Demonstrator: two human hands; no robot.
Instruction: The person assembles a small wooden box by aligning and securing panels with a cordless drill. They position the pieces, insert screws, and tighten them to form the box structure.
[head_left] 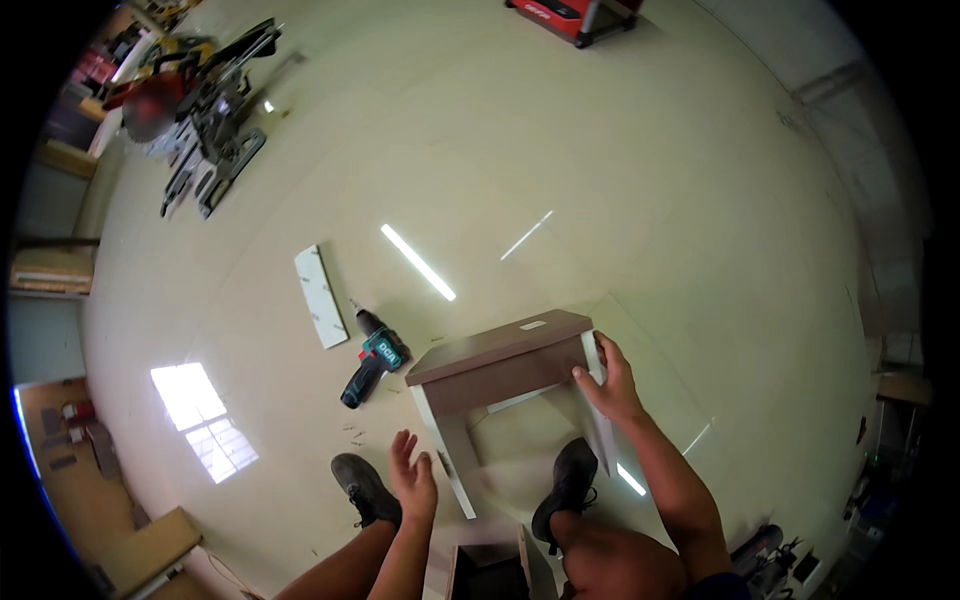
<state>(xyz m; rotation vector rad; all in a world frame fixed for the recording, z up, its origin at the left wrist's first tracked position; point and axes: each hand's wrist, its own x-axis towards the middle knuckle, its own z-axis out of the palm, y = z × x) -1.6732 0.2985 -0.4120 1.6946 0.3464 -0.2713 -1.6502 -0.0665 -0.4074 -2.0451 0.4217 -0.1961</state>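
Note:
A small stool (pixel 497 345) with a brown top and apron and pale-edged side panels stands on the floor in front of me. My right hand (pixel 612 385) grips its right side panel just under the top, thumb on the near edge and fingers round the outer face. My left hand (pixel 414 480) hangs beside the left panel, holding nothing, its fingers apart and slightly curled. Left of the stool lies a teal and black cordless drill (pixel 378 355), its bit aimed away from me. Several small screws (pixel 354 436) are scattered below the drill.
A narrow white board (pixel 321 297) lies beyond the drill. My shoes (pixel 362 488) flank the stool's near side, with a dark open box (pixel 490 572) between my legs. A mitre saw (pixel 205 120) stands far left, a red tool case (pixel 575 15) at the far edge. Wooden furniture (pixel 130 550) lines the left.

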